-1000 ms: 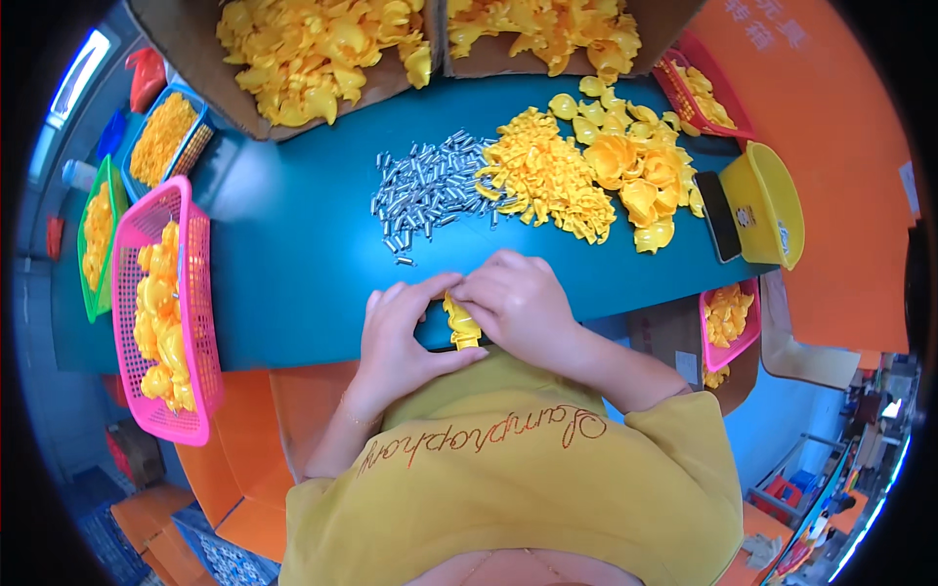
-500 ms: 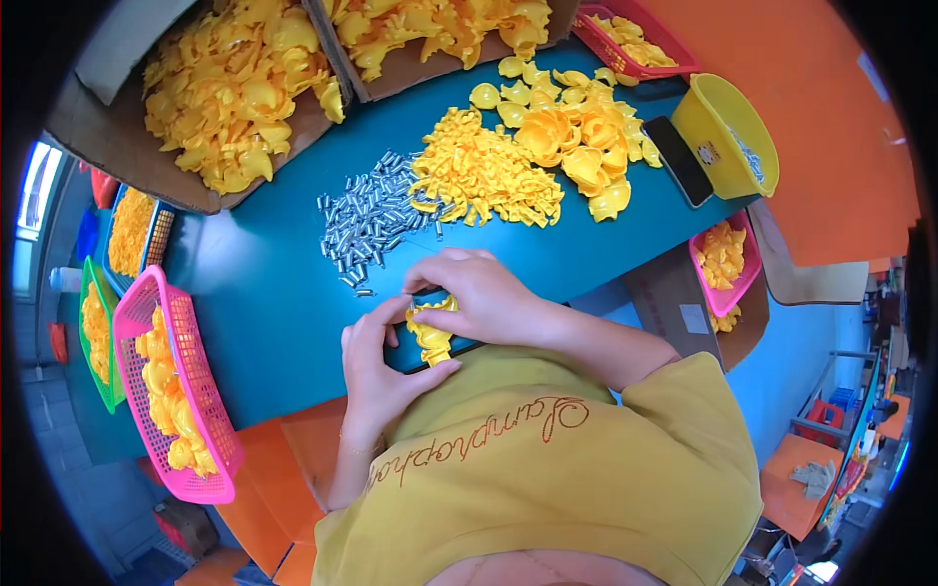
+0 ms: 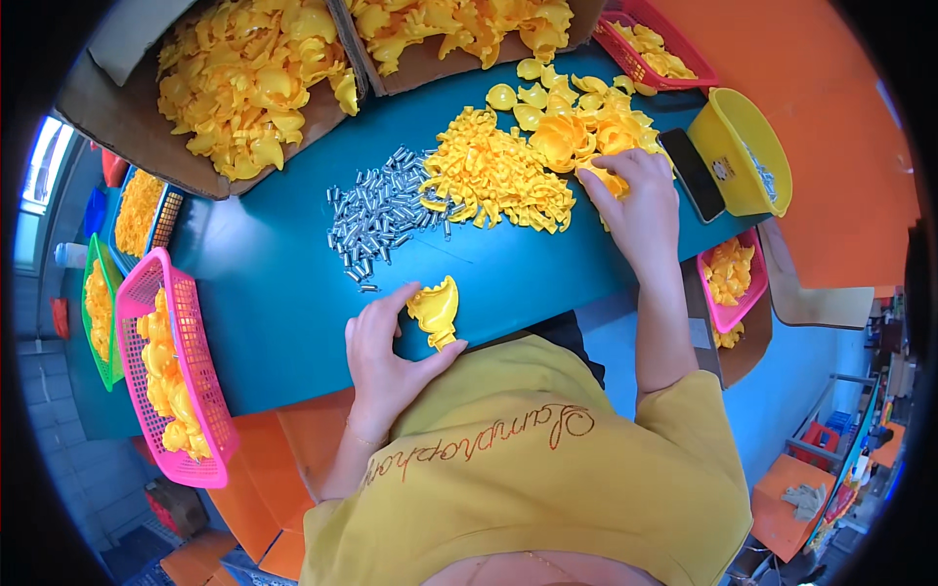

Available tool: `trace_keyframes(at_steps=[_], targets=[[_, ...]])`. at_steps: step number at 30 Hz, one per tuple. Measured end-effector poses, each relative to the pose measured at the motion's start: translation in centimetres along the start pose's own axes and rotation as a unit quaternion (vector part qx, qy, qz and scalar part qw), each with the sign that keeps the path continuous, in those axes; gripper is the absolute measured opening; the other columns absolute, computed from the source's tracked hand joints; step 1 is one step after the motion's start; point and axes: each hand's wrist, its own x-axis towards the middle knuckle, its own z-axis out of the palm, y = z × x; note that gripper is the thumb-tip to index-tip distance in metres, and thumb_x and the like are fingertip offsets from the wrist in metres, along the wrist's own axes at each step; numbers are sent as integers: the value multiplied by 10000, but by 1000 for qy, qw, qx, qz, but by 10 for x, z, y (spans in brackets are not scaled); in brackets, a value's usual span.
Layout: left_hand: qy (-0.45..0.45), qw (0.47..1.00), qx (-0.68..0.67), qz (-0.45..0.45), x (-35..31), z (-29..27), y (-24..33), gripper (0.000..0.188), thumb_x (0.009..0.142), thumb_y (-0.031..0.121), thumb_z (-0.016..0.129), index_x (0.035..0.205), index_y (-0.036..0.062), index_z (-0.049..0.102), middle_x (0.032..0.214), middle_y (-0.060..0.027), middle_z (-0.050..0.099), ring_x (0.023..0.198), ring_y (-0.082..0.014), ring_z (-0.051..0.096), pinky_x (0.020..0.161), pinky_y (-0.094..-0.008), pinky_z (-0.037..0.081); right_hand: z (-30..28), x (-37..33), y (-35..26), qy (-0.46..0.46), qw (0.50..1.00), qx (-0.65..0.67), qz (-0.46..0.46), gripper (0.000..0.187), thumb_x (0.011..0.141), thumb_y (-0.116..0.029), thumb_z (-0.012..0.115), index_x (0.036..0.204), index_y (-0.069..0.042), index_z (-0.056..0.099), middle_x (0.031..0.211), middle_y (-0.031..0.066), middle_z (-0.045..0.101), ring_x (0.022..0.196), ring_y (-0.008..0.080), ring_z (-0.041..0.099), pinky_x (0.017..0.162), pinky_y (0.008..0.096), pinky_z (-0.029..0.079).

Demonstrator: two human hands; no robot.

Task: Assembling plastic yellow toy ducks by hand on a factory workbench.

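My left hand (image 3: 383, 342), close to the table's front edge, grips a yellow plastic shell half (image 3: 436, 311) between thumb and fingers. The shell has a scalloped rim and a narrow neck at its lower end. At the right of the table, my right hand (image 3: 640, 200) reaches over a pile of rounded yellow shell halves (image 3: 557, 137). Its thumb and fingers are parted around one of these shells (image 3: 612, 184); whether they press on it is hard to see. Between the hands lie a heap of small yellow plastic pieces (image 3: 498, 176) and a heap of short silver metal cylinders (image 3: 381, 210).
Cardboard boxes of yellow parts (image 3: 244, 88) stand along the back. A pink basket (image 3: 210, 381) and a green basket (image 3: 109, 322) are at left. At right are a black phone (image 3: 696, 176), a yellow bin (image 3: 728, 156) and a red basket (image 3: 625, 54).
My right hand has left the shell held at the front and moved right and away to the shell pile. My left hand still holds its shell, now in plain view.
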Motion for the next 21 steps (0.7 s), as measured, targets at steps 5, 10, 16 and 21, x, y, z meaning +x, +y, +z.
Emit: trace_keyframes(at_steps=[5, 10, 16, 21], targets=[[19, 1000, 5, 10, 0, 2, 1, 846, 595, 357, 1000, 1340, 117, 679, 1158, -6, 690, 802, -166, 516, 811, -319, 425, 24, 6, 15, -52, 996, -71, 12, 277, 823, -322, 851, 966, -91, 800, 975, 69, 733, 1002, 278, 648, 863, 399, 540], [4, 1000, 18, 13, 0, 1, 2, 783, 640, 400, 983, 1310, 128, 683, 1163, -23, 712, 821, -166, 591, 788, -321, 434, 16, 3, 23, -22, 997, 39, 57, 228, 837, -251, 834, 981, -79, 792, 973, 72, 750, 976, 254, 655, 885, 371, 536], [17, 1000, 9, 19, -2, 3, -1, 840, 595, 360, 1002, 1330, 115, 679, 1144, -7, 688, 798, -169, 524, 801, -321, 426, 20, 0, 20, -4, 965, 241, 106, 208, 915, -115, 778, 1101, -39, 722, 962, 41, 700, 943, 127, 600, 854, 268, 499], [16, 1000, 9, -17, -1, 2, 1, 844, 599, 378, 998, 1332, 116, 669, 1113, -7, 680, 802, -172, 532, 804, -326, 430, 15, -43, -34, -148, 856, 495, 0, 526, 958, 21, 670, 1443, -73, 486, 1077, 29, 560, 880, 84, 526, 769, 215, 446]])
